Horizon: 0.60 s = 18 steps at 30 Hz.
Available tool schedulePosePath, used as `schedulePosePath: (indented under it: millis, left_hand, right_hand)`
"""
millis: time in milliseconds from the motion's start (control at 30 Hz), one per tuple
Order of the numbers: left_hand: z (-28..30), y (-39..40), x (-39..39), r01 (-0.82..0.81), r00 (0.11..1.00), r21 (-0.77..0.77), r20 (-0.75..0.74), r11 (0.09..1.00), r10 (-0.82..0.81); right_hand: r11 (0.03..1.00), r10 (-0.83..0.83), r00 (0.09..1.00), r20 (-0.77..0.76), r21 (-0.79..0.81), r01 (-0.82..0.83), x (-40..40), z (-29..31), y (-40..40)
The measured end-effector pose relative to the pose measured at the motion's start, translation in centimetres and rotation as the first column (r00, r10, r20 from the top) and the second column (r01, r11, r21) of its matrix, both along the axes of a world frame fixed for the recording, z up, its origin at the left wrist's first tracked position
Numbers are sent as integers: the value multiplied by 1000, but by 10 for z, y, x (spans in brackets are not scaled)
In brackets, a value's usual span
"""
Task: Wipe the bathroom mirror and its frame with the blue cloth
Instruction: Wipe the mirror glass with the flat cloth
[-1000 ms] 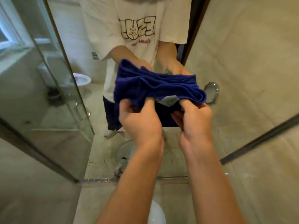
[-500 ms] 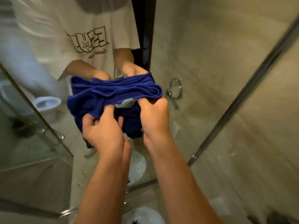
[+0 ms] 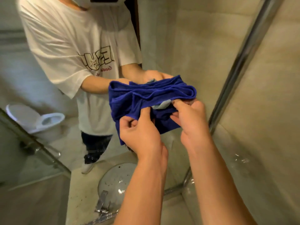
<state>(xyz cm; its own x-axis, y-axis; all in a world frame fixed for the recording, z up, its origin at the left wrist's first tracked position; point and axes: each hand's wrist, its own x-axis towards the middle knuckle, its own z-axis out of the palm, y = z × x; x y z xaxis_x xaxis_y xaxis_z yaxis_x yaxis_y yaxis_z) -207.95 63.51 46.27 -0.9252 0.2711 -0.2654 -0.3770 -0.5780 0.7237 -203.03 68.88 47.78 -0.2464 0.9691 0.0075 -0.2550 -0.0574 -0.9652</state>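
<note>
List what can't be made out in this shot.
Head view only:
- Fingertips of left hand and right hand: buried in the blue cloth.
- Mirror frame: top and bottom cut off by picture edges.
- Reflected toilet: motion-blurred.
- Whether the cloth touches the glass: unclear.

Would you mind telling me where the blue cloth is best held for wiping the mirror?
Probably the thick folded band along the top of the blue cloth, taken from the near side. Both hands, left hand and right hand, pinch only its lower edge, so the loose lower layers hang free.
</note>
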Motion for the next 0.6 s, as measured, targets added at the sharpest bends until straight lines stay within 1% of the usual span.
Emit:
schedulePosePath:
  millis: [67,233,333,433,600]
  left_hand:
    - [0,14,11,-1,1000,-5,0,1000,1]
    - [-2,32,21,-99,993,-28,-60,995,97]
    - [-1,40,29,-94,994,-16,-66,995,92]
    - [3,57,46,-78,996,-28,-50,997,76]
    - [4,104,80,-96,995,-28,-31,995,95]
  right_hand:
    - [1000,0,1000,-1,10,0,12,0,14]
    - [999,45,999,-18,0,-45,18,-1,26]
    - [997,76,997,-2,-25,-76,27,-3,40]
    - [998,42,999,30,-39,-40,43,-1,60]
    - [998,-56,998,39,36,54,72,1,94]
